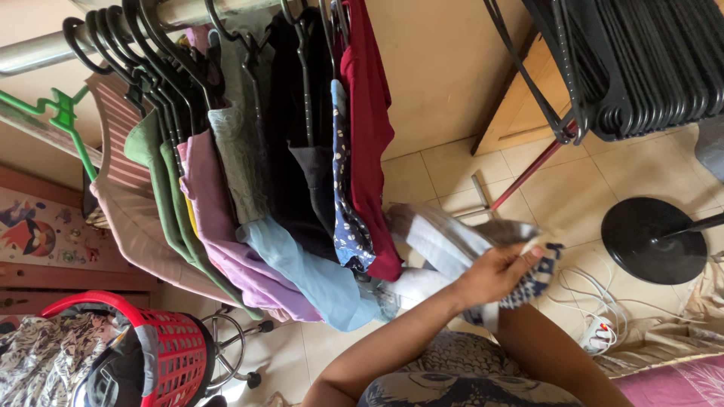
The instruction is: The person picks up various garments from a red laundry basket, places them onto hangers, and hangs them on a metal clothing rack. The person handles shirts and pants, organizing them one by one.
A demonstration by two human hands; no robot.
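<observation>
My left hand [494, 273] is closed on a grey-and-white striped garment [445, 241] that has a blue-and-white patterned part [539, 279]. It holds the garment just right of the clothes on the rail. My right forearm [554, 354] rises under the cloth, and the cloth and my left hand hide the right hand. A metal rail [45, 49] carries black hangers with several garments. A maroon one [369, 136] and a navy dotted one [345, 203] hang nearest my hands.
A red laundry basket [177, 354] with clothes stands bottom left, beside a chrome stool base [230, 343]. A bundle of black hangers [641, 68] hangs top right. On the tiled floor are a round black stand base [652, 241] and a white power strip [599, 332] with cables.
</observation>
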